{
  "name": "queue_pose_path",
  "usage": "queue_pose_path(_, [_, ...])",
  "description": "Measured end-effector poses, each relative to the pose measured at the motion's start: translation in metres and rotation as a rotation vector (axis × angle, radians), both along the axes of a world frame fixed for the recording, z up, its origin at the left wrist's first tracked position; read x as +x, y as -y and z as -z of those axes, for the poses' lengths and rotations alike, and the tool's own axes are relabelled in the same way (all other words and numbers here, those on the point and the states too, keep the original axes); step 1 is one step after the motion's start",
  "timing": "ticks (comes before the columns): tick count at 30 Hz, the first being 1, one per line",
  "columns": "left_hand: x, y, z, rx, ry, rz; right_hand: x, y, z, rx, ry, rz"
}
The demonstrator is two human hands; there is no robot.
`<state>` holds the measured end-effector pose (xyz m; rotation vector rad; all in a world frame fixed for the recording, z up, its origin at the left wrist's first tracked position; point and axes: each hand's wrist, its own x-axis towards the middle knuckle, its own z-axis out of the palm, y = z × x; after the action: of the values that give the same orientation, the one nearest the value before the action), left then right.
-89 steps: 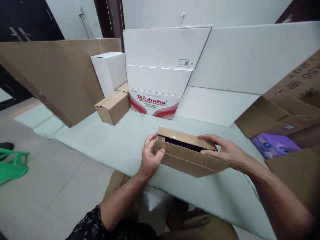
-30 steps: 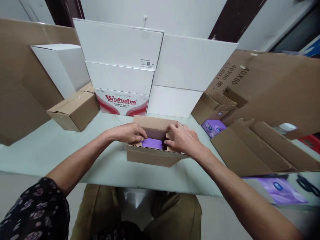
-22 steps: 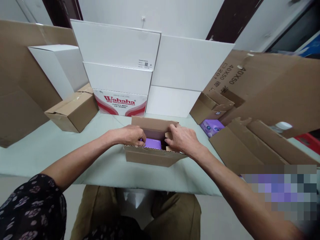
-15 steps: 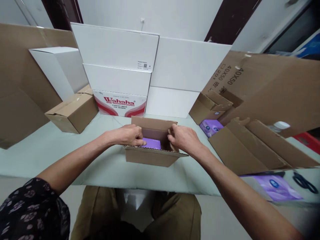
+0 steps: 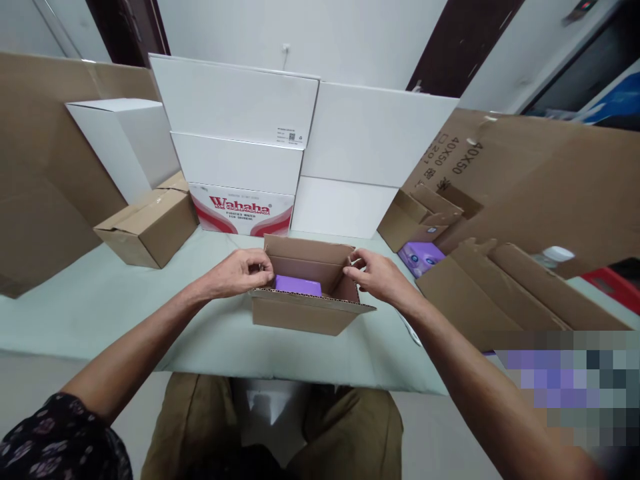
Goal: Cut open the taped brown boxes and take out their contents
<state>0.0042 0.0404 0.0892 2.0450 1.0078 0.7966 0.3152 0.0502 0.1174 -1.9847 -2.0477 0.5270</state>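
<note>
An open brown cardboard box [image 5: 300,317] stands on the table in front of me, its long front and back flaps up or folded outward. Inside, toward the left end, lies a purple pack [image 5: 299,285]; the box's right part looks bare inside, though its floor is hidden. My left hand [image 5: 245,272] is closed at the box's left end, thumb and fingers pinched around the side flap there. At the right end my right hand [image 5: 375,272] grips the other side flap between thumb and fingers.
A closed carton [image 5: 150,223] stands at left, a white Wahaha box [image 5: 243,212] behind. On the right are a purple tissue pack [image 5: 421,257], open cartons [image 5: 493,287] and a white-capped bottle [image 5: 555,256]. Pixelation covers the lower right corner.
My left hand has drawn left, its thumb off the purple pack and onto the box's end. My right hand has shifted slightly right, moving the side flap outward.
</note>
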Motion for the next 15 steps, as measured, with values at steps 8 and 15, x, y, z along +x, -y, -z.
queue_pose_path(8, [0.002, 0.006, 0.016, 0.121, 0.104, -0.106, 0.009, -0.001, 0.01, -0.001, -0.198, 0.026])
queue_pose_path(15, [0.002, 0.013, 0.024, 0.126, 0.159, -0.224, 0.019, 0.0, 0.019, 0.064, -0.384, 0.016])
